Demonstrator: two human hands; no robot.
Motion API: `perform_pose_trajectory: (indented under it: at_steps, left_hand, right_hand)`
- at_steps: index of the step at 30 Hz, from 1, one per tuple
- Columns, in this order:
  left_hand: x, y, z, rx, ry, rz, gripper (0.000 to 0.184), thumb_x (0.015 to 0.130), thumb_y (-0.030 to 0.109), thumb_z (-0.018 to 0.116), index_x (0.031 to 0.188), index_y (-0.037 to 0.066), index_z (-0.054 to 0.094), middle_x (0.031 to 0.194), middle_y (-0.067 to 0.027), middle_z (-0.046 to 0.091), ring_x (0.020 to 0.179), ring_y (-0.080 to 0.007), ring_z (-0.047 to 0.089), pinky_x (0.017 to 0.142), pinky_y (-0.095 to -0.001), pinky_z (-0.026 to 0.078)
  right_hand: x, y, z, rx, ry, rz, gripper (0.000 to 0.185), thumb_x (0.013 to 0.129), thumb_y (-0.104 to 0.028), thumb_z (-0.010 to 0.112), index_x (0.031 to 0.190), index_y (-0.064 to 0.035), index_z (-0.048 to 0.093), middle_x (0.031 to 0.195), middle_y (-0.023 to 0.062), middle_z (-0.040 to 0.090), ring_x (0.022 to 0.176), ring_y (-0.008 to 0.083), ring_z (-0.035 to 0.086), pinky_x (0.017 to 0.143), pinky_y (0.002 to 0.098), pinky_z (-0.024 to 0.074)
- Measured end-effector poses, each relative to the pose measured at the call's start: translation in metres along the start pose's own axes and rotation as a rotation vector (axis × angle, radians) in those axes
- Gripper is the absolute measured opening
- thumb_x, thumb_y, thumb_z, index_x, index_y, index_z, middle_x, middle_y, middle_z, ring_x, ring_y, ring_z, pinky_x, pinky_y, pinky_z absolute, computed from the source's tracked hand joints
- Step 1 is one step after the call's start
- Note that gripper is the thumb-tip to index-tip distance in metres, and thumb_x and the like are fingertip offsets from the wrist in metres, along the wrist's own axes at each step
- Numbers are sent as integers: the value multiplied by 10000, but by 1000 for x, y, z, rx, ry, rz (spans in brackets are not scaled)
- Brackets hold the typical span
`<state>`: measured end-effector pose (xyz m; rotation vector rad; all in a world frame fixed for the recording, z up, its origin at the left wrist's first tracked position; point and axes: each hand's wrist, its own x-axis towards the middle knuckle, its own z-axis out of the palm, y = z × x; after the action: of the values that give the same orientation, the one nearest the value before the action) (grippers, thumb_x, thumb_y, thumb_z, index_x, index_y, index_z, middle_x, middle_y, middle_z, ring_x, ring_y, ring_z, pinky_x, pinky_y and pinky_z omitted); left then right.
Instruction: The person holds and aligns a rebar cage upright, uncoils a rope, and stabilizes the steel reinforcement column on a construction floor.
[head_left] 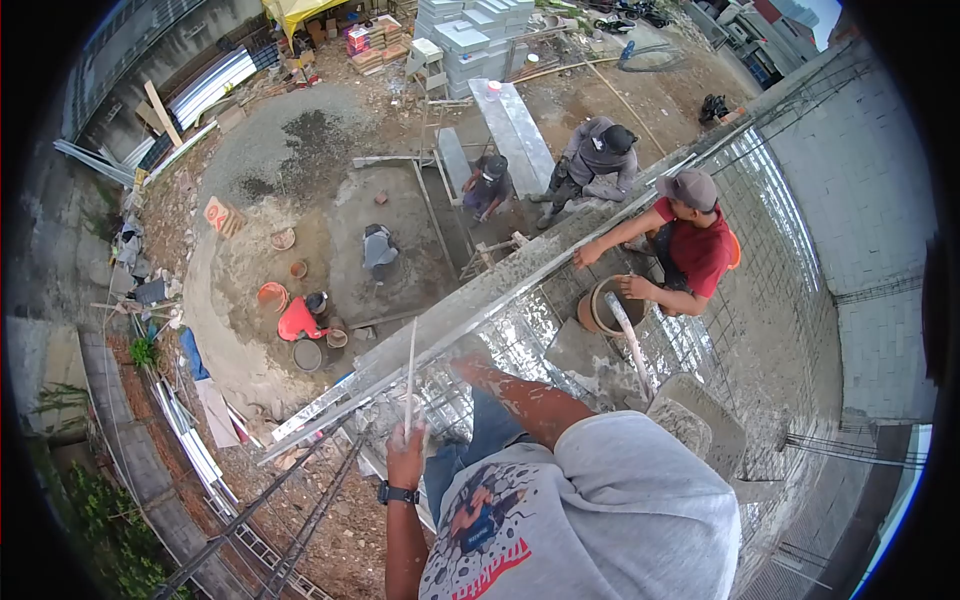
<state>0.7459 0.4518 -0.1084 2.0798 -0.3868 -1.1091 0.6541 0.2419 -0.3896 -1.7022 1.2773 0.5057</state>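
Observation:
My left hand (405, 455), with a dark watch on its wrist, is closed around a thin pale rod or cord (411, 375) that rises from it. My right hand (472, 368) reaches out over the steel mesh (450, 398) beside the formwork edge. It is smeared by motion, so its fingers cannot be made out, and the forearm is spattered with a pale material. Both hands are near the long formwork edge (480, 318), which runs diagonally across the view.
A co-worker (700, 245) in red crouches at a bucket (590, 315) at right, near a pale pole (628, 340) and a mortar-smeared tub (700, 425). Rebar rods (300, 515) stick out at lower left. Beyond the edge, several people are on lower ground.

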Motion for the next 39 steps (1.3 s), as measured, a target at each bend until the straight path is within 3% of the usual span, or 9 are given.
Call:
perform_pose_trajectory:
  at_steps: [6,9,15,19,24,26,30,33,39]
  left_hand:
    - [-14,-32,-8,-273,-32,-214,414,891,400,556,861,-13,565,695,-99,527,655,-206,493,637,-366,424]
    - [-10,-47,-3,-88,-78,-162,438,890,422,549,913,-14,576,808,-149,573,720,-232,538,669,-375,433]
    - [-8,-38,17,185,-99,14,355,898,342,536,1044,25,601,1051,-223,577,923,-362,558,778,-435,444]
    - [-61,38,-8,578,-65,689,253,863,69,509,1087,107,619,1085,-147,583,935,-350,558,766,-405,461]
    - [-118,106,-69,-131,-246,278,161,894,109,534,1022,60,619,848,-82,594,675,-224,546,619,-352,455]
    - [-138,77,-91,-517,-210,83,146,916,163,530,980,54,605,741,-34,551,565,-133,475,521,-292,407]
    - [-122,13,-99,-1051,109,-147,173,931,250,529,974,83,532,603,42,410,449,-67,318,414,-234,259]
    - [-83,-45,-83,-1130,365,-257,250,946,326,510,1036,93,517,635,35,455,465,-80,385,420,-233,307]
    - [-36,-22,-35,-1380,87,-264,326,955,422,459,1038,114,525,708,15,530,548,-113,499,464,-246,407]
  right_hand:
    - [-43,-17,15,-154,0,-292,602,874,-543,478,889,33,653,871,232,652,794,329,652,714,434,520]
    - [-109,-82,-15,81,-322,-37,555,892,-560,452,838,-52,669,827,117,652,658,196,623,618,391,525]
    - [-97,-84,19,720,-411,182,475,881,-491,536,824,-28,625,688,87,605,540,179,584,466,325,505]
    - [-62,-77,11,1190,-593,264,376,892,-429,555,959,-60,568,699,77,584,567,199,591,502,370,527]
    - [-13,-85,-23,1643,-458,327,297,905,-379,518,800,-101,523,681,56,540,577,224,550,502,406,483]
    - [-6,-103,-42,1587,-198,444,338,904,-385,509,786,-72,550,656,52,542,578,232,529,484,423,429]
    - [-26,-119,-55,599,251,-220,386,912,-396,502,825,-29,584,650,72,563,603,210,521,547,403,408]
    - [-102,-169,-77,648,198,-446,410,926,-401,478,855,-13,591,663,99,571,632,202,529,613,386,414]
    - [-235,-183,-72,279,-58,-751,405,939,-396,451,989,-17,581,835,197,596,790,324,583,731,416,435]
